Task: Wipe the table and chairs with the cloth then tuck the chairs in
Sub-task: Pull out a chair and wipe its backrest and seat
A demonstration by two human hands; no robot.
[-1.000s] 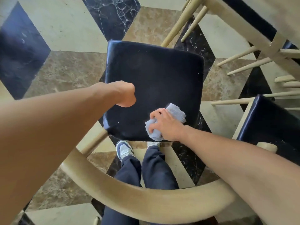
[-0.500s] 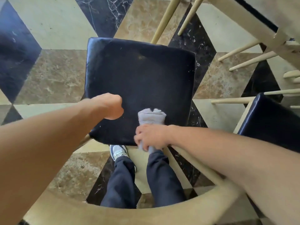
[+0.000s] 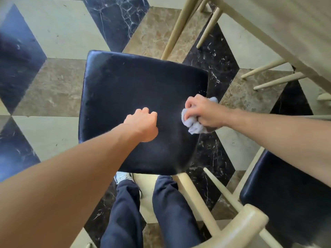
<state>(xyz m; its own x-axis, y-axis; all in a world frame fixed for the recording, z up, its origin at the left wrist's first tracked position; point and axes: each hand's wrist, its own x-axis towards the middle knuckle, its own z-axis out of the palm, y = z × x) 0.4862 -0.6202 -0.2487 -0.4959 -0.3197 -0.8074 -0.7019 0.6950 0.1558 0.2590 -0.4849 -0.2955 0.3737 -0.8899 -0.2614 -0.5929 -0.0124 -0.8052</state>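
Note:
A chair with a black padded seat and pale wooden frame stands below me, pulled out from the table at the upper right. My right hand is shut on a crumpled light grey cloth and presses it against the seat's right edge. My left hand hovers over the middle of the seat as a loose fist with nothing in it. The chair's curved backrest shows at the lower right.
A second black-seated chair stands close on the right, partly under the table. Pale chair and table legs cross the floor at the top. My legs in dark trousers stand behind the seat on the patterned marble floor.
My right hand has swept the cloth from the seat's near edge up to its right edge. The left hand moved rightward over the seat's middle, and the view shifted so the backrest sits lower right.

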